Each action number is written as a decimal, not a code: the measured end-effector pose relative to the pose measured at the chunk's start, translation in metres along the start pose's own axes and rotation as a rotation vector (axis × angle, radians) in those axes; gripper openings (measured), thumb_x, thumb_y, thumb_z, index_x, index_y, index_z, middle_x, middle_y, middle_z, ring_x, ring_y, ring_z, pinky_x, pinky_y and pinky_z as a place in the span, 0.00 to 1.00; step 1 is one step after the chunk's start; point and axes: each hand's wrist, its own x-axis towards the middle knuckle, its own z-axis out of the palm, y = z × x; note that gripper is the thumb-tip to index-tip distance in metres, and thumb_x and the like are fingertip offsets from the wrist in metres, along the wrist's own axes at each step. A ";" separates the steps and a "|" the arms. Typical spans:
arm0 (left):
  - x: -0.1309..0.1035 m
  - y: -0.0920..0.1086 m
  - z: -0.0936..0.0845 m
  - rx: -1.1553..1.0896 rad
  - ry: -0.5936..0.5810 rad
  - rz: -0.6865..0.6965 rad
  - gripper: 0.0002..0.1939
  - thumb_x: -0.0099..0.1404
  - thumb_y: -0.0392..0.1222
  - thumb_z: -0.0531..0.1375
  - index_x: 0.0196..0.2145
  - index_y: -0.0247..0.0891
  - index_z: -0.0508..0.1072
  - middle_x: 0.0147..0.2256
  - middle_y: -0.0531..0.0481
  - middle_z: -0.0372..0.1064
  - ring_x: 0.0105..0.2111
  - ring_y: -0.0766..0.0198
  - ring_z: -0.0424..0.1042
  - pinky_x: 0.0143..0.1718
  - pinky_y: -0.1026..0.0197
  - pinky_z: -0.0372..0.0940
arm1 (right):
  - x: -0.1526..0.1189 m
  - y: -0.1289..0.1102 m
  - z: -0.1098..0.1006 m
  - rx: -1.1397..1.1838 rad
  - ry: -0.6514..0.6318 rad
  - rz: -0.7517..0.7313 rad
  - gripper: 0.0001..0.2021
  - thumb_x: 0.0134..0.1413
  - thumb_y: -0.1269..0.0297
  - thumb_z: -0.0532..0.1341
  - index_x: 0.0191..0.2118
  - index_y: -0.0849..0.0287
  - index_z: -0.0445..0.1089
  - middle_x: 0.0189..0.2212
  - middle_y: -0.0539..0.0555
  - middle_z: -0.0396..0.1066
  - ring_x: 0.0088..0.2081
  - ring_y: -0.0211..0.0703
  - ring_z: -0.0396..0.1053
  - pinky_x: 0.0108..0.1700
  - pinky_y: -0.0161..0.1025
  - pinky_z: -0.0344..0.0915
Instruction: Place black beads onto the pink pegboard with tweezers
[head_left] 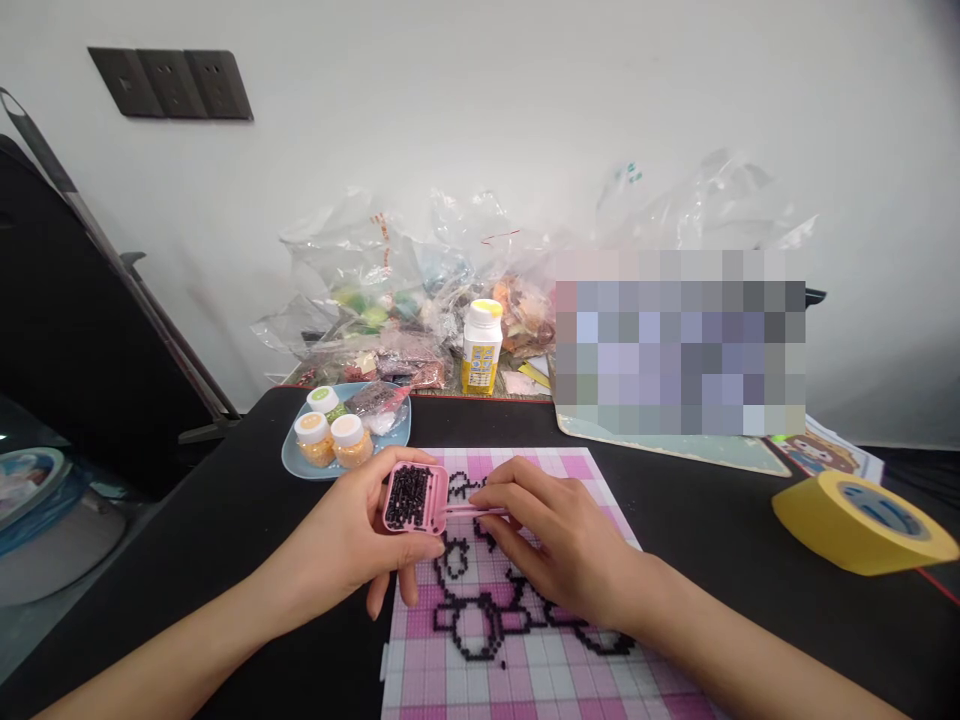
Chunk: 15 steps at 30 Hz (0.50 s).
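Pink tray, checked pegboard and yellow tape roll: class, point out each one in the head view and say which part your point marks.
Pink tray [442, 485]: head view, on its right wall.
Checked pegboard [450, 690]: head view, on a bare patch low down.
Yellow tape roll [820, 520]: head view, on its outer curved side.

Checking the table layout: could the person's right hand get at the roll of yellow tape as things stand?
Probably yes: between the right hand and the roll of yellow tape, I see mostly black surface, nothing blocking. The hand's pink stick might need setting down first.
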 end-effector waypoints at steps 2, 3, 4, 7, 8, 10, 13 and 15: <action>0.000 -0.001 0.000 0.001 0.004 0.001 0.29 0.57 0.40 0.71 0.52 0.41 0.64 0.19 0.61 0.72 0.15 0.63 0.75 0.11 0.73 0.62 | 0.000 0.000 0.000 0.001 0.001 -0.005 0.09 0.71 0.68 0.51 0.45 0.61 0.69 0.36 0.56 0.73 0.32 0.40 0.71 0.29 0.35 0.69; 0.001 -0.001 0.000 0.000 0.001 0.001 0.29 0.57 0.41 0.71 0.52 0.41 0.64 0.19 0.61 0.72 0.15 0.63 0.75 0.11 0.73 0.62 | 0.001 0.000 0.000 0.005 0.002 -0.006 0.09 0.71 0.69 0.51 0.45 0.61 0.69 0.36 0.56 0.73 0.32 0.40 0.71 0.29 0.35 0.69; 0.002 -0.002 0.000 -0.001 -0.005 0.003 0.29 0.57 0.41 0.71 0.52 0.41 0.63 0.19 0.61 0.72 0.15 0.63 0.75 0.10 0.73 0.62 | 0.001 0.000 -0.001 0.011 0.005 -0.004 0.09 0.71 0.69 0.51 0.45 0.61 0.69 0.36 0.56 0.72 0.33 0.40 0.71 0.29 0.35 0.69; 0.005 -0.004 -0.002 0.004 0.007 0.029 0.29 0.56 0.42 0.70 0.52 0.40 0.62 0.18 0.60 0.72 0.14 0.63 0.74 0.09 0.72 0.61 | 0.002 0.001 -0.004 0.022 0.041 0.007 0.08 0.70 0.70 0.53 0.44 0.62 0.69 0.35 0.55 0.72 0.33 0.40 0.70 0.29 0.35 0.68; 0.006 -0.004 -0.003 0.011 0.025 0.041 0.29 0.57 0.43 0.70 0.52 0.40 0.62 0.17 0.59 0.72 0.14 0.63 0.73 0.09 0.73 0.60 | 0.002 0.002 -0.006 0.022 0.053 0.016 0.08 0.70 0.70 0.53 0.44 0.62 0.69 0.34 0.55 0.71 0.32 0.39 0.70 0.29 0.35 0.67; 0.007 -0.004 -0.004 0.025 0.069 0.056 0.30 0.58 0.45 0.69 0.53 0.39 0.61 0.15 0.57 0.73 0.12 0.65 0.70 0.09 0.73 0.59 | 0.002 0.006 -0.008 0.008 0.047 0.039 0.07 0.70 0.70 0.53 0.43 0.62 0.69 0.34 0.55 0.71 0.31 0.38 0.69 0.28 0.34 0.65; 0.008 -0.003 -0.005 0.028 0.107 0.058 0.29 0.59 0.45 0.69 0.53 0.38 0.61 0.15 0.55 0.73 0.10 0.68 0.65 0.10 0.73 0.58 | 0.000 0.010 -0.009 -0.052 -0.029 0.059 0.08 0.69 0.69 0.53 0.40 0.61 0.69 0.33 0.53 0.71 0.27 0.35 0.67 0.26 0.33 0.61; 0.008 -0.002 -0.005 0.027 0.112 0.056 0.29 0.58 0.45 0.69 0.53 0.38 0.61 0.15 0.56 0.73 0.09 0.68 0.64 0.10 0.73 0.57 | -0.001 0.013 -0.009 -0.092 -0.077 0.054 0.08 0.69 0.68 0.54 0.38 0.60 0.69 0.32 0.52 0.71 0.26 0.35 0.66 0.25 0.34 0.59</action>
